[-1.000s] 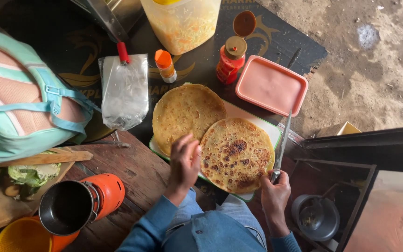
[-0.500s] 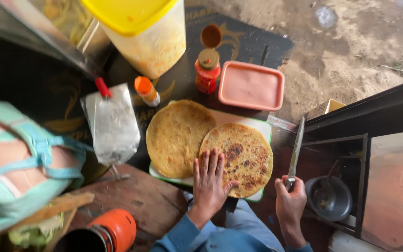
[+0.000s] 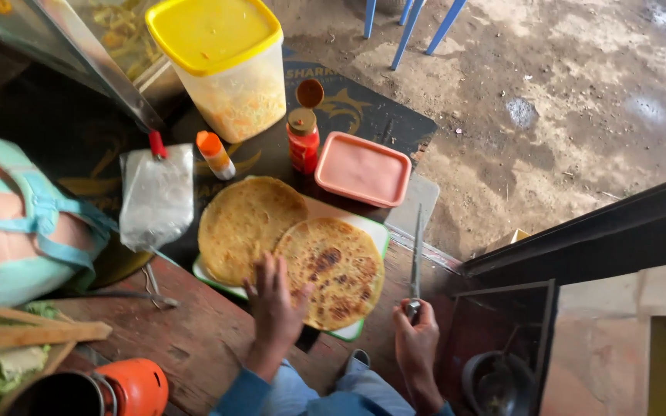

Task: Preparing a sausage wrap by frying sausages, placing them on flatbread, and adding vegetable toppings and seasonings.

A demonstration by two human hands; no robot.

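On the wooden desk, two flatbreads lie on a green cutting board. The browned flatbread is pinned by the left hand, fingers spread flat. A knife is clamped upright in the right hand. Cutting seems prepared; the blade must next be brought over the bread. Compared with half a second ago, the left hand is seen lower, at the bread's edge.

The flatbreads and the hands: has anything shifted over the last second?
The left hand slid from the left edge of the browned flatbread down to its lower left edge, fingers spread on it. The right hand kept its grip on the knife, blade pointing away. Both flatbreads, the paler one too, stayed on the board; mostly the view itself shifted.
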